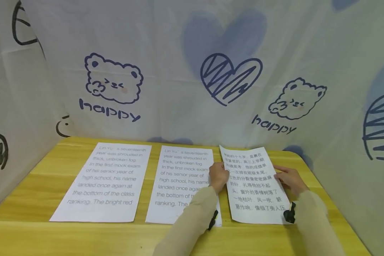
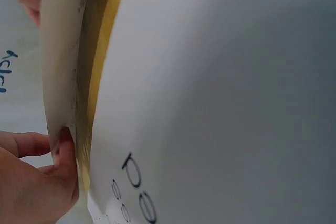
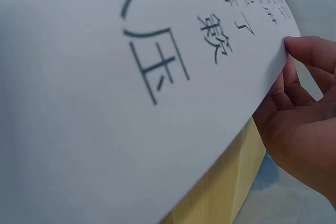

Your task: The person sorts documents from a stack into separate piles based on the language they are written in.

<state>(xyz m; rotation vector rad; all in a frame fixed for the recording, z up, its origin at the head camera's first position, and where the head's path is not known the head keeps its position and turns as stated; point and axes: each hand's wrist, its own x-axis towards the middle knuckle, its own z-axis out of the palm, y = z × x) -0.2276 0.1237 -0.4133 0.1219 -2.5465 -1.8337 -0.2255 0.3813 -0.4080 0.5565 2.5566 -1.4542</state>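
Between both hands is a paper sheet with Chinese text (image 1: 251, 192), tilted up off the table and slightly bowed. My left hand (image 1: 219, 175) pinches its left edge, thumb on one face and fingers on the other, as the left wrist view shows. On the opposite edge, my right hand (image 1: 290, 179) pinches the paper between thumb and fingers; the right wrist view shows the thumb (image 3: 310, 51) on the printed face. A middle sheet with English text (image 1: 179, 177) lies flat, partly covered by the left forearm. Farther left lies another English sheet (image 1: 105, 181).
The papers are on a yellow wood-grain table (image 1: 67, 236) with a rounded far right corner. White cloth (image 1: 166, 78) printed with bears, hearts and the word "happy" hangs behind and at the sides. Small black devices (image 1: 289, 212) sit at the wrists.
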